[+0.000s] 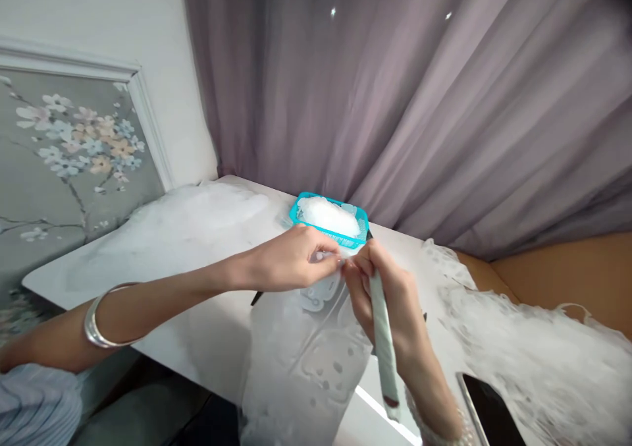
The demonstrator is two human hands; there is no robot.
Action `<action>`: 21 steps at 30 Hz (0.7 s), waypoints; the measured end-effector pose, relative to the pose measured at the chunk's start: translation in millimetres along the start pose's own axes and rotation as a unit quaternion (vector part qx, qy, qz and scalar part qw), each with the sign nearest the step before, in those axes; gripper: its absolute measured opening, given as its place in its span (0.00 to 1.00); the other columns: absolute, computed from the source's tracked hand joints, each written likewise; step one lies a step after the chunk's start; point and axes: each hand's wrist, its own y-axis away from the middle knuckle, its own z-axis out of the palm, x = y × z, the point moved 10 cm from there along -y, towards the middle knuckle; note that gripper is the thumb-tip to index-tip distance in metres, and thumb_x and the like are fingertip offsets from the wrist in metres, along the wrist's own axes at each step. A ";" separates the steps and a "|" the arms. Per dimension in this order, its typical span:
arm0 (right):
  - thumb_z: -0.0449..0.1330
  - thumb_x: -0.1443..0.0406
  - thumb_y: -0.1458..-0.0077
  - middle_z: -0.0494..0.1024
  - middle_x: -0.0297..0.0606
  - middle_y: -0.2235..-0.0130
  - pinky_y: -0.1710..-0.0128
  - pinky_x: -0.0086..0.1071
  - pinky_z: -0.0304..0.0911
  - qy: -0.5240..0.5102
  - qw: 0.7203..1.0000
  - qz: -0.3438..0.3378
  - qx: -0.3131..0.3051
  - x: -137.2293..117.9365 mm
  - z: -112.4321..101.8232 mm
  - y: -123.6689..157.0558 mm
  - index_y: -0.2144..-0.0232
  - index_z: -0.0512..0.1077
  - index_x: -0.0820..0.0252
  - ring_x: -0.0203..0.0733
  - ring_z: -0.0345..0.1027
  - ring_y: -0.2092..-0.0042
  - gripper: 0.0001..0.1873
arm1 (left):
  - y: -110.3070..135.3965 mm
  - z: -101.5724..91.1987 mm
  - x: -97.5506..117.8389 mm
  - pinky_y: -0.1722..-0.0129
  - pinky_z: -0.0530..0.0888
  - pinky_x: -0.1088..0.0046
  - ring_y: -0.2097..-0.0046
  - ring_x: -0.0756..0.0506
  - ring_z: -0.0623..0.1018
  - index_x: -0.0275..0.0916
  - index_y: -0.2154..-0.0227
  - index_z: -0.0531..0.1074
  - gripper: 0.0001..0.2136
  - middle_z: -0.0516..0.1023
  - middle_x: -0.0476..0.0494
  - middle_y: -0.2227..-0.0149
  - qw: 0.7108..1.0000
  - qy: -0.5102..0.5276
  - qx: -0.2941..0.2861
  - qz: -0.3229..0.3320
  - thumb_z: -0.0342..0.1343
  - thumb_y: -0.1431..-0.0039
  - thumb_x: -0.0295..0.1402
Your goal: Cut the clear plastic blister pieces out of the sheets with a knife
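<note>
My left hand (301, 258) reaches across from the left with thumb and fingers pinched together; what lies between their tips is too small to make out. Almost touching it, my right hand (388, 294) is closed around a slim tool with a pale green wrapped handle (384, 347), whose working end is hidden by the fingers. Under both hands lies a cloudy, see-through sheet (296, 367) with rounded shapes and small holes in it. A see-through piece with cut-outs (318, 294) shows just below my left fingertips.
Beyond my hands stands a turquoise basket (365, 225) heaped with white translucent pieces (328, 215). Cloudy plastic material (172, 228) covers the white table's (212, 340) left side. A tangled translucent heap (533, 354) and a phone (491, 410) lie at right. A curtain (345, 90) hangs behind.
</note>
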 end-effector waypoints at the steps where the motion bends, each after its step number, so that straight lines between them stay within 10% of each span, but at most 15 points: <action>1: 0.53 0.73 0.44 0.51 0.24 0.75 0.78 0.24 0.48 0.001 1.000 0.006 0.009 0.9 -0.9 0.1 0.72 0.47 0.53 0.32 0.41 0.74 0.16 | -0.2 1.3 2.6 0.77 0.54 0.72 0.77 0.53 0.58 0.38 0.80 0.60 0.15 0.59 0.54 0.80 1.000 -0.001 0.015 0.021 0.49 0.36 0.28; 9: 0.51 0.73 0.49 0.57 0.26 0.76 0.72 0.28 0.52 -0.015 0.989 0.099 0.107 64.0 -15.2 1.0 0.77 0.49 0.54 0.33 0.54 0.73 0.14 | 33.2 5.9 38.1 0.77 0.59 0.71 0.79 0.52 0.57 0.39 0.74 0.70 0.12 0.60 0.54 0.81 0.965 -0.067 0.094 0.237 0.47 0.34 0.28; 12: 0.52 0.71 0.46 0.62 0.28 0.75 0.68 0.30 0.56 -0.029 0.979 0.133 0.155 92.8 -28.8 7.4 0.77 0.50 0.55 0.36 0.65 0.70 0.14 | 35.1 -12.3 30.0 0.79 0.60 0.73 0.79 0.52 0.61 0.41 0.66 0.73 0.11 0.66 0.53 0.79 0.973 -0.051 0.133 0.181 0.47 0.32 0.32; 16: 0.52 0.70 0.39 0.53 0.26 0.75 0.68 0.28 0.57 -0.014 0.978 0.066 0.200 68.1 -44.1 11.7 0.75 0.47 0.54 0.36 0.70 0.68 0.18 | 27.2 -45.2 1.9 0.82 0.57 0.76 0.81 0.54 0.58 0.41 0.68 0.70 0.12 0.61 0.55 0.80 0.967 -0.084 0.231 0.061 0.47 0.30 0.36; 21: 0.53 0.72 0.39 0.45 0.26 0.75 0.76 0.28 0.46 0.245 0.924 -0.024 0.292 15.6 -69.5 24.8 0.76 0.46 0.54 0.30 0.47 0.78 0.20 | 56.0 -59.8 20.3 0.78 0.59 0.76 0.80 0.53 0.58 0.43 0.65 0.68 0.07 0.58 0.57 0.81 0.864 -0.328 0.331 0.190 0.47 0.32 0.28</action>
